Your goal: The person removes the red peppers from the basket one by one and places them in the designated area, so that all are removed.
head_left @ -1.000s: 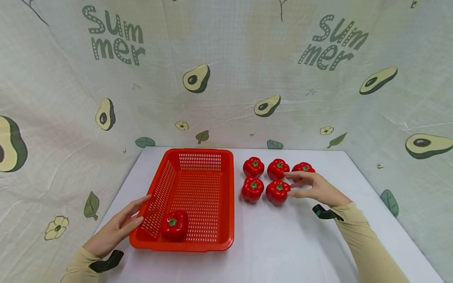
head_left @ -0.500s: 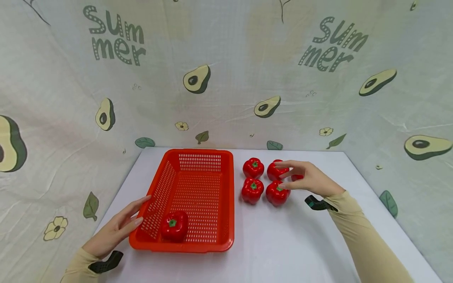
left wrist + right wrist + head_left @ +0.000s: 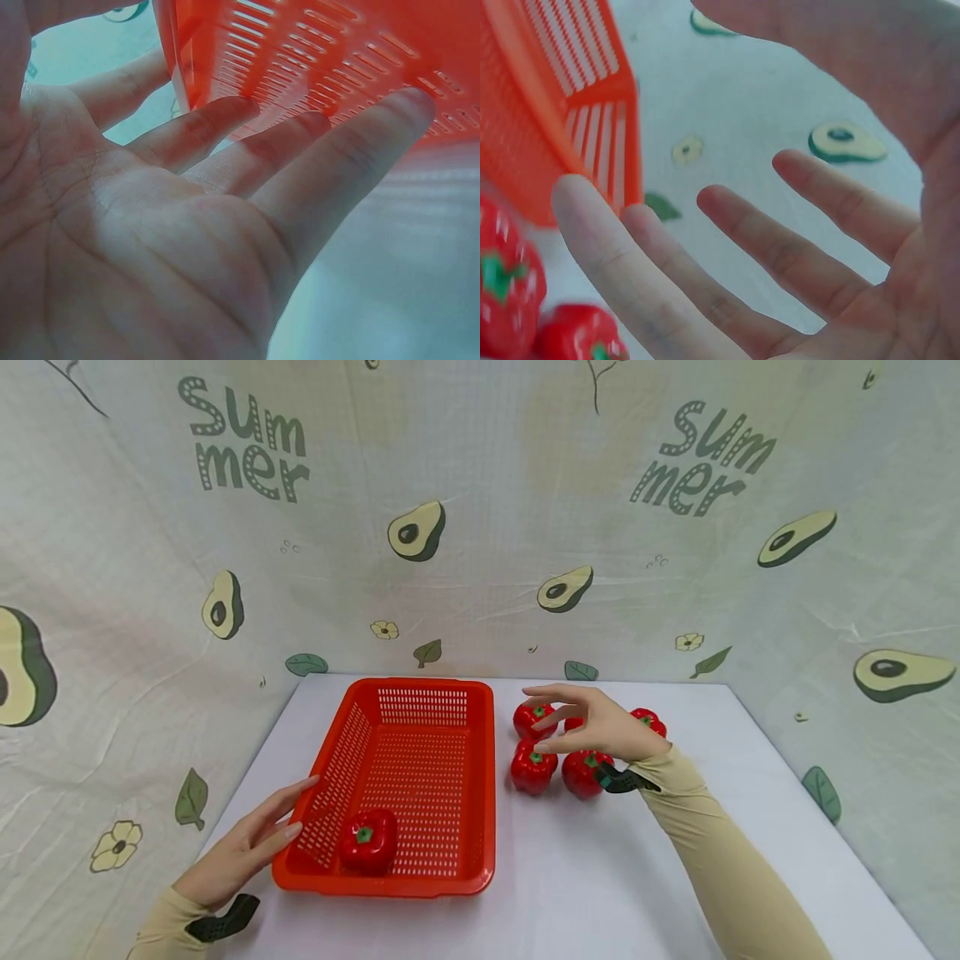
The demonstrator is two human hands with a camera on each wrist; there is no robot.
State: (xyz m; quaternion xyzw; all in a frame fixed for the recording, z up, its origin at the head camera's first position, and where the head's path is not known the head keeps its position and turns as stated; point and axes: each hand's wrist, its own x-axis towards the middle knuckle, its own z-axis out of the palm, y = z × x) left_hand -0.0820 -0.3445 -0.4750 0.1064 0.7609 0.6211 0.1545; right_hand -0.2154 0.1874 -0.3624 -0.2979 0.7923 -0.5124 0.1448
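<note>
My left hand (image 3: 243,843) is at the left side of a red perforated plastic basket (image 3: 488,793). Its nearly straight fingers touch the outer wall, seen closely as a slotted basket wall (image 3: 360,45) in the left wrist view. Inside, at the near left corner, sits one red bell pepper (image 3: 367,842) with a green stem. My right hand (image 3: 600,724), fingers spread and holding nothing, hovers over the loose red peppers. Below its fingertips are a back pepper (image 3: 531,722) and a front pepper (image 3: 533,768). It partly hides another pepper (image 3: 587,774) and one behind it.
A further red pepper (image 3: 649,721) lies right of my right hand. Everything stands on a white table (image 3: 555,877). Behind and at both sides hangs a pale curtain (image 3: 480,585) printed with avocados and leaves. The basket takes up the table's left half.
My right hand has moved left across the peppers, from the right-hand ones towards the pair nearest the basket. The left hand, basket and peppers have stayed in place.
</note>
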